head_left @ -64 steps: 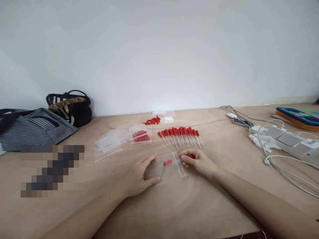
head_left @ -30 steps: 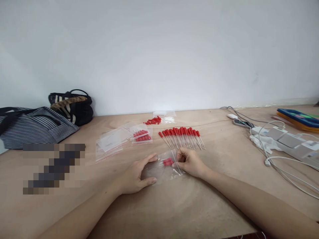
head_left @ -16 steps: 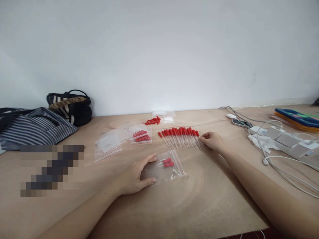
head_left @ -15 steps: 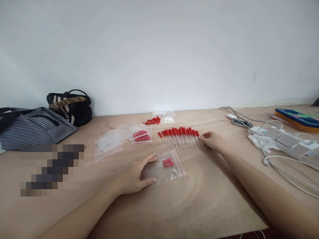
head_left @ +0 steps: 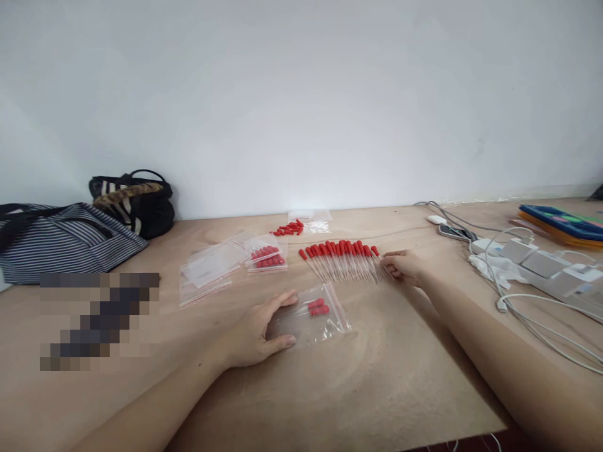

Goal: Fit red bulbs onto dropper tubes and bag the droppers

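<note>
Clear droppers with red bulbs [head_left: 339, 250] lie side by side in a fanned row on the wooden table. At the row's right end, my right hand [head_left: 400, 267] has its fingers curled close together beside the last dropper; whether they grip it is hard to tell. My left hand [head_left: 264, 329] rests on the table with thumb and fingers spread around the left end of a clear zip bag [head_left: 336, 326]. Inside that bag lie two red-bulbed droppers [head_left: 319, 307]. Another bag with several red bulbs [head_left: 266, 256] sits farther back.
Flat zip bags [head_left: 211, 267] lie left of centre. Loose red pieces [head_left: 289, 228] and a bag of clear tubes [head_left: 318, 226] are near the wall. Striped bag [head_left: 70, 238] and black bag [head_left: 153, 207] stand left; white chargers [head_left: 546, 262], cables and a blue case [head_left: 565, 223] lie right.
My right hand has shifted slightly right, and its fingers have curled in more. The rightmost dropper has moved a little away from the others. My left hand and the bag have stayed put.
</note>
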### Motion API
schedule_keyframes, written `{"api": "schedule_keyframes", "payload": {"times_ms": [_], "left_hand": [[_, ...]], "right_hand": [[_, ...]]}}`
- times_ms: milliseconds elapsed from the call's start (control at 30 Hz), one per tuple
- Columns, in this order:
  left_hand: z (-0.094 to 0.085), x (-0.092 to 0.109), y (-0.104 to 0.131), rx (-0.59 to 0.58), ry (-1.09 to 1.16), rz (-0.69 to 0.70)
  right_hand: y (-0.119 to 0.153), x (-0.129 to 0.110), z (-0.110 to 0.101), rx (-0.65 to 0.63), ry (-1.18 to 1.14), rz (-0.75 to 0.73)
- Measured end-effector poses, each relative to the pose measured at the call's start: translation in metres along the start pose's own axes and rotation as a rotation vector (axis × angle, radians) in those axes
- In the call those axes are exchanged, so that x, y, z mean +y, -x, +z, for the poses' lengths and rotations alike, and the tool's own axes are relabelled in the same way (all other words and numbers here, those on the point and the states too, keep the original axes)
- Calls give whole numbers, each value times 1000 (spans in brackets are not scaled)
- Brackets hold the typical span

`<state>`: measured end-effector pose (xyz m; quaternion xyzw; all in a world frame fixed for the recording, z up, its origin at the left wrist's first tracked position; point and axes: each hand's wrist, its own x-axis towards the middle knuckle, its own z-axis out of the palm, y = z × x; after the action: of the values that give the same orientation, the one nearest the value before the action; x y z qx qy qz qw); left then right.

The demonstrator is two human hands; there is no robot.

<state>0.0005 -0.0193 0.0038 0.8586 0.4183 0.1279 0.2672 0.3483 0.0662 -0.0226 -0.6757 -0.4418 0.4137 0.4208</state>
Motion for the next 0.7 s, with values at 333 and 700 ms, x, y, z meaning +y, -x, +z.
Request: {"api": "schedule_keyframes", "payload": {"times_ms": [333,700], "left_hand": [[-1,2,0,-9,-11,-8],[-2,3,0,-12,6,-6]], "right_hand": [[23,-20,-11,-136,-415,-66],[87,-8,53,-532,-534,-42]]}}
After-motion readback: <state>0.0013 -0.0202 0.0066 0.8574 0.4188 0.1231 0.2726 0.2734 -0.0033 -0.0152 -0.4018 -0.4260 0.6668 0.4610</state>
